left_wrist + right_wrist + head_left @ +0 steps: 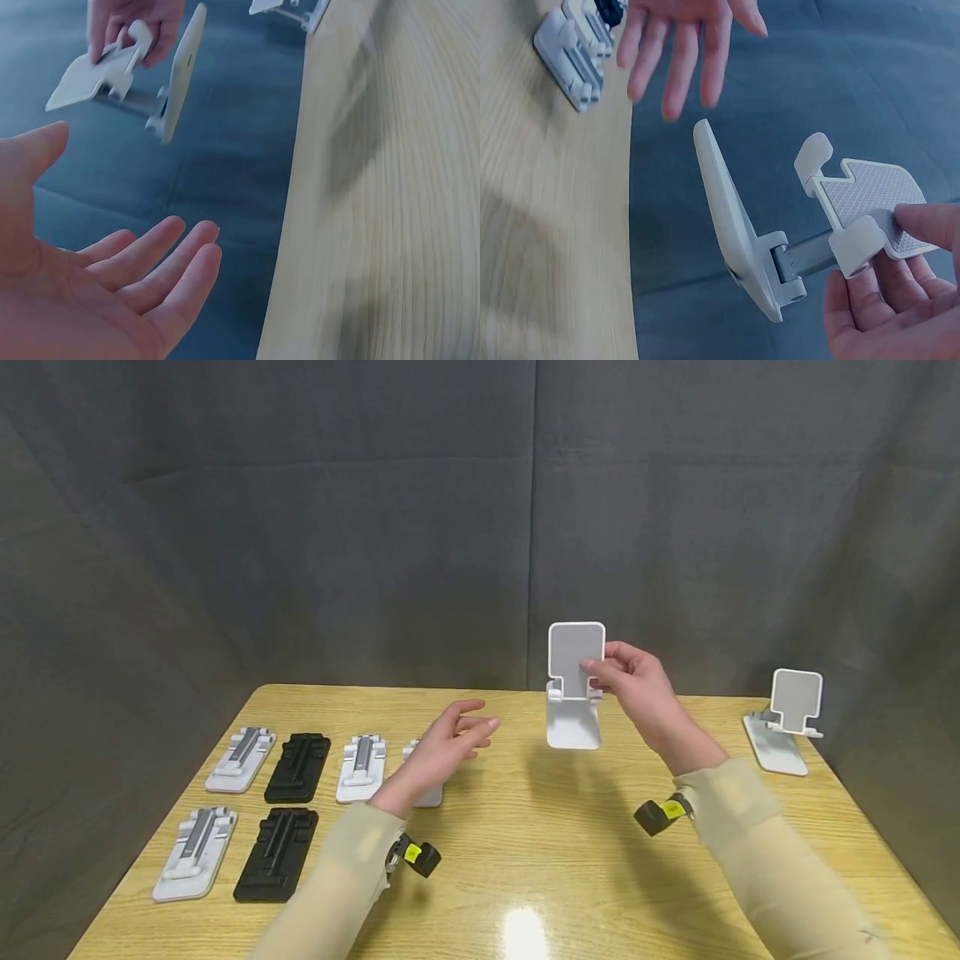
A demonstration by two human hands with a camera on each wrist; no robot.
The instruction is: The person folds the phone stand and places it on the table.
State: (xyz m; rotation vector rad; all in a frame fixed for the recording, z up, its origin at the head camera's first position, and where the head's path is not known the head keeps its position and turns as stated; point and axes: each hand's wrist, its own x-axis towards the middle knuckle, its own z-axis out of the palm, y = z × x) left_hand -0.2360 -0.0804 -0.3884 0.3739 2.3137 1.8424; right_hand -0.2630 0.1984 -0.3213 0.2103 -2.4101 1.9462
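Note:
My right hand pinches a white phone stand by the side of its grey-padded plate, thumb on the pad and fingers behind. The stand is unfolded and held up over the table. In the right wrist view its white base and grey arm show, with two hooked lips at the plate's lower edge. To the left of the stand, my left hand is in the air with fingers spread and nothing in it. In the left wrist view its palm faces the stand, apart from it.
Folded white stands and black stands lie in rows on the left of the wooden table. One folded white stand is partly behind my left hand. An unfolded white stand stands at the right. A dark curtain hangs behind.

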